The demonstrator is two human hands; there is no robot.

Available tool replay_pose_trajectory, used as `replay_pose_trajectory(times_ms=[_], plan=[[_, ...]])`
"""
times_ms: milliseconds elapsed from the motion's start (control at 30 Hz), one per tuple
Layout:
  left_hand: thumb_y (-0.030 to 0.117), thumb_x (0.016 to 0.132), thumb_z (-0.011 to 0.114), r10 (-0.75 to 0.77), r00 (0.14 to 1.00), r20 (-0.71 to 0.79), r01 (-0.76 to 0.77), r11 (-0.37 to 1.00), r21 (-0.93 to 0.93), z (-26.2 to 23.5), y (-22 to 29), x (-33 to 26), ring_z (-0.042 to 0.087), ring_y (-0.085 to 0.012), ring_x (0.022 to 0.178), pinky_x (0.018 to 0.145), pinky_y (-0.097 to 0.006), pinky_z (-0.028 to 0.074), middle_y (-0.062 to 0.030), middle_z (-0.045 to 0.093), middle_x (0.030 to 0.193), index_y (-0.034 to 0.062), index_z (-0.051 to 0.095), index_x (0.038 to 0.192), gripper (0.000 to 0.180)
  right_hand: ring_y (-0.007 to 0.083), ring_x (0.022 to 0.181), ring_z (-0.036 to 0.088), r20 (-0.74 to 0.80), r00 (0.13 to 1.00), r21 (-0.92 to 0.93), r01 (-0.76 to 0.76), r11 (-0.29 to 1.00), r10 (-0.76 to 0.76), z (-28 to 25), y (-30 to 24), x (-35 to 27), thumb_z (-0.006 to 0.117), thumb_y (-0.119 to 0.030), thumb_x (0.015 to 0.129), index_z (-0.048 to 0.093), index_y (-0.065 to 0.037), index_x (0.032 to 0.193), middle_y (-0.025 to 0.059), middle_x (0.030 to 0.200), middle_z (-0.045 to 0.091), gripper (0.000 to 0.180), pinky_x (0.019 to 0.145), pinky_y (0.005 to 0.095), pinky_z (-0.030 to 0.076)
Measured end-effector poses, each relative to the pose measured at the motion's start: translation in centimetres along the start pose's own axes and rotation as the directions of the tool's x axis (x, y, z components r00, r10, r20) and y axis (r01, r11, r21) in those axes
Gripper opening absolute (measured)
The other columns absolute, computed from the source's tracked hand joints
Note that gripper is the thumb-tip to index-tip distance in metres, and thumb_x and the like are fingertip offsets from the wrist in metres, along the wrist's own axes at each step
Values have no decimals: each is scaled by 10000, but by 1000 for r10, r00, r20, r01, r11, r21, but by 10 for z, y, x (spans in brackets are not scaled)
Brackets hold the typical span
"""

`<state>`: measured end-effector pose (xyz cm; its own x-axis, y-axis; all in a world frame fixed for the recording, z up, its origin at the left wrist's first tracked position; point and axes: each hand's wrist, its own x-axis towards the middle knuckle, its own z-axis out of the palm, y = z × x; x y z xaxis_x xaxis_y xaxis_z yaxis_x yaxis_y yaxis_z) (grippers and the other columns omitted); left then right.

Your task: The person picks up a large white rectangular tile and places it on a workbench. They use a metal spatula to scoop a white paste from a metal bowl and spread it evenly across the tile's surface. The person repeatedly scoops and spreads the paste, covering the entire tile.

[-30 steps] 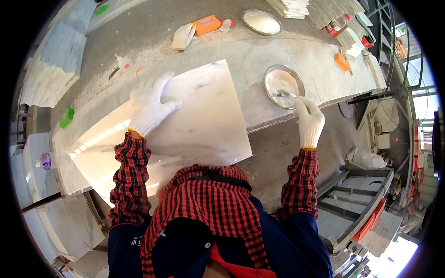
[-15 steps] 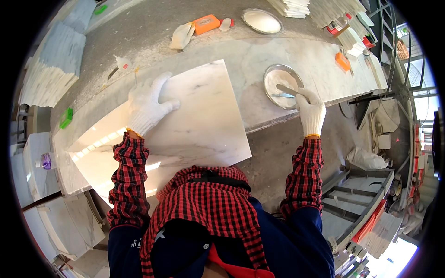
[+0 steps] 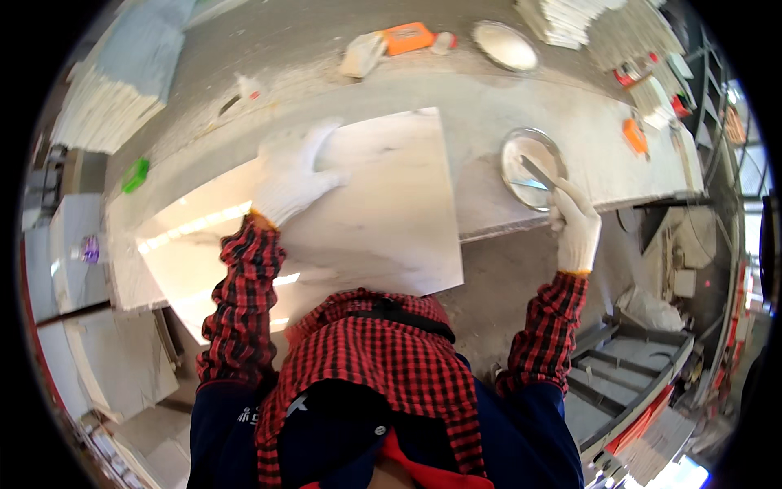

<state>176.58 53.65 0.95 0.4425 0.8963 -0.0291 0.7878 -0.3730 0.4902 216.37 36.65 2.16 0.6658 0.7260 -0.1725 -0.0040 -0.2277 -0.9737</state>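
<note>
My left hand [image 3: 292, 173], in a white knit glove, lies on a large polished marble-look slab [image 3: 391, 196], thumb and fingers spread. Its outline is a little blurred. Pale with faint grey veins, the slab reaches over the bench's near edge. My right hand [image 3: 576, 224], gloved too, is closed round a putty knife [image 3: 538, 173]. The knife slants across a round metal bowl [image 3: 533, 134] of white powder or paste; which of the two I cannot tell. The bowl stands right of the slab, by the bench edge.
Behind lie a cloth or glove [image 3: 363, 55], an orange box [image 3: 409, 38] and a second bowl of white stuff [image 3: 505, 46]. Stacked slabs [image 3: 122, 81] stand far left, near a green object [image 3: 135, 175]. An orange item [image 3: 634, 137] lies right. A metal frame [image 3: 627, 375] stands lower right.
The whole view has shifted, so the bench things sit farther right in the picture. The knife has turned steeper over the bowl. My left hand stays on the slab.
</note>
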Motion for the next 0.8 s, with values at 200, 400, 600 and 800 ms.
replay_pose_trajectory(times_ms=[200,400,600,800], plan=[[455,781,770,-33,998,52,26,992,127,-11,13,1,492,-360,1354,1180,-497,304,-155,562,1460,242,496,1516,813,47,641,534,217,976,0,-3,1000,3,49,-14,-13,684,-119,925,720,80,1170,39,828,683,317,520,200,366],[473,749,772,5,999,41,-11,991,134,-7,3,-3,473,-372,1357,1179,-491,305,-153,573,1423,248,470,1532,869,53,652,572,430,903,-73,21,997,12,120,-16,-15,704,-131,919,733,51,1170,57,830,721,312,551,211,410],[489,737,768,32,997,71,-42,987,154,-3,-1,6,469,-379,1358,1171,-492,317,-155,562,1428,229,473,1521,878,66,667,608,534,844,-130,133,983,-43,154,-12,-11,720,-149,907,745,52,1147,58,844,740,314,582,221,465],[491,731,766,51,995,85,-65,983,169,0,-7,10,493,-371,1328,1144,-494,344,-142,584,1367,210,482,1512,877,65,673,626,570,818,-141,184,973,-72,166,-9,-7,716,-147,904,758,38,1120,54,805,727,287,589,234,483]])
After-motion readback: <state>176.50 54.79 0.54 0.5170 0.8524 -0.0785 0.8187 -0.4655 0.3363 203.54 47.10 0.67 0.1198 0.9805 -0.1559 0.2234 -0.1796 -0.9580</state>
